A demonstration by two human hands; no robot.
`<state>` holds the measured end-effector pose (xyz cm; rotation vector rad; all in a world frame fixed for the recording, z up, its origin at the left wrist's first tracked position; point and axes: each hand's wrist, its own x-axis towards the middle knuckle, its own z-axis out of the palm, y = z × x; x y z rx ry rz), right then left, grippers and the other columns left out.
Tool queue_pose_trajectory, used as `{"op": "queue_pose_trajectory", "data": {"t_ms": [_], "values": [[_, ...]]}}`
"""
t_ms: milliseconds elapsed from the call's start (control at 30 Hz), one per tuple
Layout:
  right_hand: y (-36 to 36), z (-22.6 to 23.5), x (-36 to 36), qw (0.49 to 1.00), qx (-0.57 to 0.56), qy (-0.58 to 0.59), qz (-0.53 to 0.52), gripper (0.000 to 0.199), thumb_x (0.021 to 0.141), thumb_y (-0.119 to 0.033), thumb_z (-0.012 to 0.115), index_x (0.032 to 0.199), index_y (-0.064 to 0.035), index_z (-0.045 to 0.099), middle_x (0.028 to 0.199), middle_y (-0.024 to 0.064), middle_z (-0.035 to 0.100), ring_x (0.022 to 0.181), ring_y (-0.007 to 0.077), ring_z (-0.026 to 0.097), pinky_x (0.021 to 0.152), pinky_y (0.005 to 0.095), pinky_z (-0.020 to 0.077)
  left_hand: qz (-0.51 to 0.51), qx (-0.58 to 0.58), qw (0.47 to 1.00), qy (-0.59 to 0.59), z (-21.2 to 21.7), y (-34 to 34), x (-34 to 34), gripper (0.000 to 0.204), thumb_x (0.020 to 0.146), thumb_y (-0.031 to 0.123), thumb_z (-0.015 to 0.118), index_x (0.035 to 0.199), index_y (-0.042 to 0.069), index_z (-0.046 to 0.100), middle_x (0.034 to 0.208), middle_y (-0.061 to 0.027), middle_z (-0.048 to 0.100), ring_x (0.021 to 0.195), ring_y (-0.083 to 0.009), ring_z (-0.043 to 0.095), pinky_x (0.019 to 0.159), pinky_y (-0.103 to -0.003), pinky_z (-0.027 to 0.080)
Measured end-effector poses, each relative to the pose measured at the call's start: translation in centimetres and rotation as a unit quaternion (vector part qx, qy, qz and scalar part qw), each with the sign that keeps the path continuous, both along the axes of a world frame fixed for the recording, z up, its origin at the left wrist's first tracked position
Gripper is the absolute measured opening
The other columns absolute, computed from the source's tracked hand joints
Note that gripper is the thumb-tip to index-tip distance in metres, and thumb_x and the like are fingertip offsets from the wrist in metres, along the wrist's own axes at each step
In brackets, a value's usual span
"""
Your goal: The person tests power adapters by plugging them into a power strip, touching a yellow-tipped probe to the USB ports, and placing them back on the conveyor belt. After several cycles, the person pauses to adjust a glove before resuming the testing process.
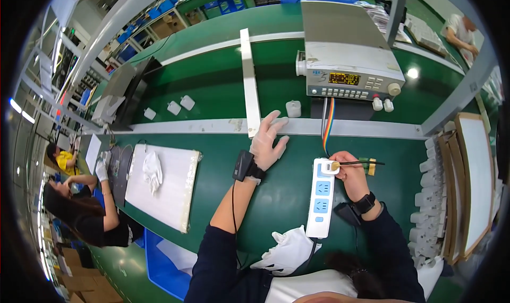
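Observation:
My left hand point(270, 148), in a thin see-through glove, reaches toward the grey metal rail with fingers spread and nothing held. My right hand point(350, 176) closes at the far end of a white power strip point(317, 226) with blue sockets, pinching a small yellow connector point(335, 166). A thin black lead extends rightward from about there. Just beyond the right hand's knuckles shows a small green-and-yellow piece point(370, 167), partly hidden. A rainbow ribbon cable point(329, 125) drops from the bench instrument point(350, 74) to the strip's far end. Beside the strip's near end lies a white glove point(287, 252).
Small white adapter blocks point(293, 109) lie beyond the rail point(212, 126). At left, a white board point(162, 188) carries a crumpled white cloth point(152, 171). Stacked white adapters point(427, 196) and cardboard panels line the right. A co-worker point(90, 212) sits at left.

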<state>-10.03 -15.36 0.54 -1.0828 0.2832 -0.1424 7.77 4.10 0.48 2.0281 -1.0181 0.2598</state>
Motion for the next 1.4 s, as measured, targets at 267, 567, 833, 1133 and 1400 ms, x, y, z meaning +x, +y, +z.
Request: {"op": "queue_pose_trajectory", "data": {"t_ms": [267, 567, 833, 1133, 1400], "values": [[0.2, -0.2, 0.0, 1.0, 0.012, -0.008, -0.005, 0.016, 0.097, -0.009, 0.047, 0.097, -0.0001, 0.06, 0.071, -0.004, 0.05, 0.058, 0.0019, 0.036, 0.053, 0.0185, 0.0301, -0.048, 0.038, 0.998, -0.031, -0.7, 0.7, 0.9, 0.031, 0.081, 0.003, 0.064, 0.111, 0.01, 0.064, 0.126, -0.0136, 0.056, 0.108, -0.0332, 0.059, 0.09, -0.037, 0.05], [-0.2, -0.6, 0.2, 1.0, 0.008, -0.009, -0.026, 0.022, 0.091, -0.002, 0.04, 0.102, 0.0002, 0.059, 0.074, -0.0036, 0.048, 0.06, 0.0032, 0.036, 0.055, 0.0191, 0.0317, -0.061, 0.017, 0.997, -0.054, -1.4, 0.5, 0.9, 0.018, 0.082, 0.005, 0.061, 0.099, 0.01, 0.066, 0.113, -0.0108, 0.062, 0.097, -0.0304, 0.063, 0.085, -0.037, 0.052], [-1.4, -2.4, 0.5, 0.999, 0.003, -0.03, -0.019, 0.021, 0.096, -0.006, 0.039, 0.109, -0.001, 0.055, 0.074, -0.005, 0.042, 0.064, 0.004, 0.038, 0.058, 0.0201, 0.0339, -0.055, 0.002, 0.988, -0.147, -3.1, -0.6, 1.7, 0.014, 0.081, 0.014, 0.06, 0.092, 0.009, 0.066, 0.103, -0.0094, 0.065, 0.091, -0.03, 0.064, 0.079, -0.038, 0.053], [-1.6, -3.2, 1.7, 0.997, 0.037, -0.07, 0.023, 0.013, 0.101, -0.013, 0.042, 0.099, -0.0057, 0.052, 0.07, -0.0046, 0.036, 0.062, 0.0056, 0.036, 0.058, 0.0219, 0.0345, -0.076, 0.063, 0.992, -0.081, -3.7, 4.7, 0.0, 0.029, 0.084, 0.022, 0.062, 0.112, 0.017, 0.067, 0.12, -0.0088, 0.06, 0.105, -0.0287, 0.061, 0.092, -0.039, 0.049], [-3.4, -3.6, 2.0, 0.996, 0.046, -0.064, 0.028, 0.018, 0.102, -0.015, 0.044, 0.111, -0.0033, 0.053, 0.07, -0.0042, 0.036, 0.063, 0.0058, 0.035, 0.057, 0.0221, 0.0331, -0.005, 0.29, 0.955, -0.062, -0.3, 8.0, -4.8, 0.041, 0.085, 0.023, 0.062, 0.126, 0.018, 0.061, 0.129, -0.0087, 0.056, 0.115, -0.0289, 0.056, 0.098, -0.04, 0.045]]}}
